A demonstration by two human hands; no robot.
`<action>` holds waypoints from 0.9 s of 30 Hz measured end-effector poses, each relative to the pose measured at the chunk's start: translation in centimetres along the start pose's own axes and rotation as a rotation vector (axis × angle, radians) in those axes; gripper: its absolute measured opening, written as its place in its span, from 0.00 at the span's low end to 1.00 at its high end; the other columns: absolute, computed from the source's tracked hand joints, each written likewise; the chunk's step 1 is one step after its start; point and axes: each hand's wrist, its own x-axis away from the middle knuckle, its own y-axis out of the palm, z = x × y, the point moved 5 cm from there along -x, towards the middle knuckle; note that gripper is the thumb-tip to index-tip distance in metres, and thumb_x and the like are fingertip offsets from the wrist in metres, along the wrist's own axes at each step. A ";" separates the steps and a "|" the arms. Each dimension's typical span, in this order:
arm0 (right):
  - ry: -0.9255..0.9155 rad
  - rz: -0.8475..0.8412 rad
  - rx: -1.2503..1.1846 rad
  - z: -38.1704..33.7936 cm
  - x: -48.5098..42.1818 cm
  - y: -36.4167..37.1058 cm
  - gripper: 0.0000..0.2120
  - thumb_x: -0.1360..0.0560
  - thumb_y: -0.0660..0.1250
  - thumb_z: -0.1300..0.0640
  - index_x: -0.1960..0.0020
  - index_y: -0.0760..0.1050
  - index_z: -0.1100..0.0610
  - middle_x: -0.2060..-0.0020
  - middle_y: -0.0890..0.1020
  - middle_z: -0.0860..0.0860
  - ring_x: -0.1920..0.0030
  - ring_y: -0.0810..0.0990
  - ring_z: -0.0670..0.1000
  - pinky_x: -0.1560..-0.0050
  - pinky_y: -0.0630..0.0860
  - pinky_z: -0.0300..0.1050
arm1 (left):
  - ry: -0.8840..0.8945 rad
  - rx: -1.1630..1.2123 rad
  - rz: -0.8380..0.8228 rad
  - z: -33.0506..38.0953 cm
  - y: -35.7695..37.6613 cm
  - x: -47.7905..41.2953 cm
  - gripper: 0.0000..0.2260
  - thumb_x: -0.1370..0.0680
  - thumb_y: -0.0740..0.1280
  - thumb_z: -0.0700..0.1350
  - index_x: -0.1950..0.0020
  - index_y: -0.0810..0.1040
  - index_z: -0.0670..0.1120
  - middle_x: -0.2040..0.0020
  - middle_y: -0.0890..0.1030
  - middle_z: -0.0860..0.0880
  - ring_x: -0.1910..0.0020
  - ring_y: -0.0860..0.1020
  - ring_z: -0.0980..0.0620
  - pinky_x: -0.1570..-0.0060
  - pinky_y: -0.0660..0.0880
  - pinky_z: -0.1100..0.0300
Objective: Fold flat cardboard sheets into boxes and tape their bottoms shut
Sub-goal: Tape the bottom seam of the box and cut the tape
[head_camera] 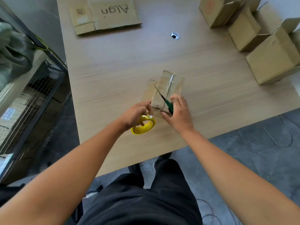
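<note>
Both arms are bare and stretched forward, the left forearm (73, 161) and the right forearm (227, 156) coming closer toward the hands. The two grips are near each other but not touching. The left grip (137, 115) shows its back, with the fingers curled on a yellow tape roll (143, 127) under the palm. The right grip (179, 113) also shows its back; its fingers bend around the green handle of scissors (168, 105), and its thumb points toward the left grip.

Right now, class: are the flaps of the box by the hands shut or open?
Shut: on the box the flaps lie flat, with shiny tape along their seam.
</note>
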 end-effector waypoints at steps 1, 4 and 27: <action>-0.002 -0.065 -0.044 0.2 -0.2 -0.4 0.29 0.33 0.80 0.52 0.39 0.72 0.63 0.40 0.74 0.55 0.42 0.73 0.56 0.40 0.74 0.50 | -0.017 0.006 0.024 0.0 0.2 0.5 0.13 0.34 0.58 0.46 0.57 0.77 0.40 0.31 0.75 0.49 0.47 0.79 0.40 0.62 0.78 0.42; 0.019 -0.232 -0.193 0.7 -0.3 -1.9 0.32 0.31 0.79 0.50 0.32 0.71 0.58 0.34 0.73 0.52 0.35 0.73 0.52 0.36 0.73 0.49 | -0.024 -0.046 0.092 1.1 0.8 2.3 0.10 0.29 0.58 0.42 0.59 0.79 0.43 0.29 0.72 0.50 0.39 0.75 0.49 0.63 0.79 0.48; 0.251 -0.189 -0.973 -0.4 5.0 -16.4 0.09 0.23 0.72 0.58 0.61 0.77 0.55 0.72 0.74 0.44 0.70 0.70 0.46 0.64 0.70 0.45 | 0.254 -0.502 0.444 14.3 10.8 7.7 0.04 0.20 0.68 0.51 0.49 0.81 0.55 0.37 0.74 0.56 0.42 0.76 0.56 0.44 0.72 0.57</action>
